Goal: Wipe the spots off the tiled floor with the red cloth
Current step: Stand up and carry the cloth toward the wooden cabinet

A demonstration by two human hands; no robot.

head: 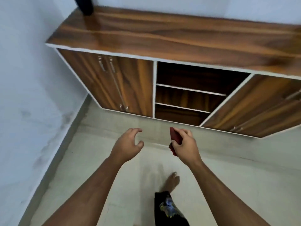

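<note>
right hand (184, 144) fingers pinching folded red cloth (175, 137), left hand (128, 144) empty, fingers loosely spread

Bare tiled floor (101, 160) lies open ahead; cabinet (162, 38) and left wall (24, 95) bound it

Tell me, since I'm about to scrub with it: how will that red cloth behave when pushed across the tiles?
The red cloth looks folded small in the right hand, so it is probably light. A bit hangs below the fingers, suggesting it is floppy and may bunch when pushed. The tiled floor looks smooth, so it should slide easily.
</note>
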